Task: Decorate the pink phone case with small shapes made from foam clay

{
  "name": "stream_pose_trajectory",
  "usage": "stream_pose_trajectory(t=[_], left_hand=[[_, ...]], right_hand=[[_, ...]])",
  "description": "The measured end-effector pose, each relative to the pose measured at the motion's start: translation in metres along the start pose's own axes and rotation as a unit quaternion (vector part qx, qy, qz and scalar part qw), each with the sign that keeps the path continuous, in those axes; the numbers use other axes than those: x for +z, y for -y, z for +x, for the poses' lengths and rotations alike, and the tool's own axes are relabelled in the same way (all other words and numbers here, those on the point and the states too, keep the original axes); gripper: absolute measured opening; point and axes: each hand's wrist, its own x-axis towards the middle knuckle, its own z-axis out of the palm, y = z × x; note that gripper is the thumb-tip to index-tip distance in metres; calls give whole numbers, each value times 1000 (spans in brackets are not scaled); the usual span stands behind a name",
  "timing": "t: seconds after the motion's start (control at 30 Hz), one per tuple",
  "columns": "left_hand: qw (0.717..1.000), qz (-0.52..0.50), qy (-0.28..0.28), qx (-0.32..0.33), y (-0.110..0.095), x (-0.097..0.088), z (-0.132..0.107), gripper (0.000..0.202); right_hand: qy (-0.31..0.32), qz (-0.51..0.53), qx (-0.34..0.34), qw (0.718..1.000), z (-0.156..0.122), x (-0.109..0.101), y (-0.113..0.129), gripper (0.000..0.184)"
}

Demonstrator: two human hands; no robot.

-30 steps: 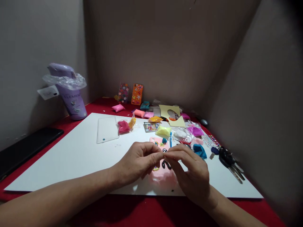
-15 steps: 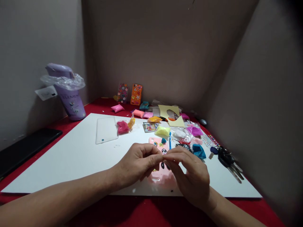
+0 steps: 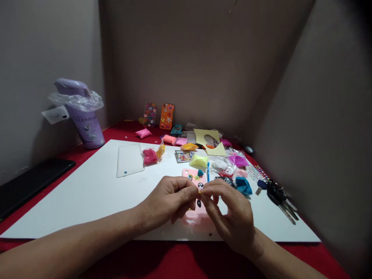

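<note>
So we're at a red tabletop (image 3: 174, 259) tucked into a corner, with plain greyish walls all round and a big white board (image 3: 87, 193) laid over most of it. The pink phone case (image 3: 200, 221) lies flat on the board right under our hands, so we'll place everything from that.

Left of the case and a bit further back there's a clear phone case (image 3: 130, 159), with a magenta clay packet (image 3: 150, 156) beside it. Just behind the pink case are a yellow-green packet (image 3: 199, 161) and a thin blue tool (image 3: 208, 170) (touching the case's far corner or just off it, can't tell). Right of the case sit a teal packet (image 3: 242, 185) and, further right, a bunch of keys (image 3: 279, 195). Way behind it an orange decorated case (image 3: 167, 115) leans on the back wall. Far to its left stands a purple tumbler (image 3: 87, 124) with a plastic bag over the top.

Our left hand (image 3: 171, 199) and right hand (image 3: 232, 217) meet fingertip to fingertip above the case. Each has thumb and forefinger pinched on a tiny orange bit (image 3: 199, 192), with the other fingers loosely curled.

Hard-to-see stuff: the bit is too small to make out its shape. Our hands cover the case's middle and some of its decorations. The dark slab (image 3: 31, 182) far left of the case is cut off by the frame edge.
</note>
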Motion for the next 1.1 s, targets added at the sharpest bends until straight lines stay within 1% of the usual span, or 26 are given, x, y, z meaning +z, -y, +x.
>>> stream_pose_trajectory(t=[0.2,0.37,0.67,0.9,1.1], left_hand=[[1000,-6,-2,-8,-2,1,-1,33],[1000,-11,-7,-12,-3,3,0,34],[1000,-12,-1,-15,-1,1,-1,34],[999,-31,-14,-18,-3,0,0,33],[998,-46,-28,-25,-4,1,1,33]], right_hand=[[4,8,-14,1000,0,0,-1,26],[0,24,-17,1000,1,0,-1,23],[4,13,-13,1000,2,0,1,21],[-9,24,-31,999,3,0,1,25],[-1,19,-21,1000,1,0,0,25]])
